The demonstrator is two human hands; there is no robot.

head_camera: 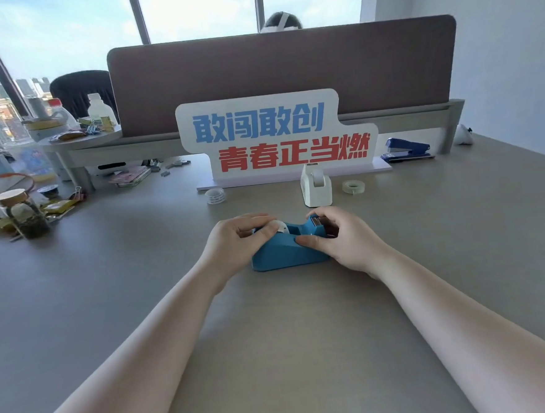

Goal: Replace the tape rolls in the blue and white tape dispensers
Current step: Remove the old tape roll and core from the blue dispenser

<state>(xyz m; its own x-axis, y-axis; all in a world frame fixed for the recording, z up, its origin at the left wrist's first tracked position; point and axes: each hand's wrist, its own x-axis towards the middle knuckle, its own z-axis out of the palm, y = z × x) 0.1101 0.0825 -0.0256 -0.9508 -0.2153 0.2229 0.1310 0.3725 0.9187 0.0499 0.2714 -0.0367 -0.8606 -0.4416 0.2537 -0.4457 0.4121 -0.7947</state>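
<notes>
A blue tape dispenser (pixel 287 250) sits on the grey desk in front of me. My left hand (pixel 235 241) curls over its rear end and pinches the white tape roll (pixel 281 227) seated in it. My right hand (pixel 341 237) grips the dispenser's cutter end, thumb on the near side. Behind it stands a white tape dispenser (pixel 315 187) with a roll inside. One loose tape roll (pixel 215 195) lies to its left and a clear one (pixel 353 186) to its right.
A printed sign (pixel 276 135) stands behind the dispensers, in front of a brown desk divider (pixel 284 73). A blue stapler (pixel 407 149) lies at the back right. A glass jar (pixel 23 214), clips, bottles and packets crowd the left side.
</notes>
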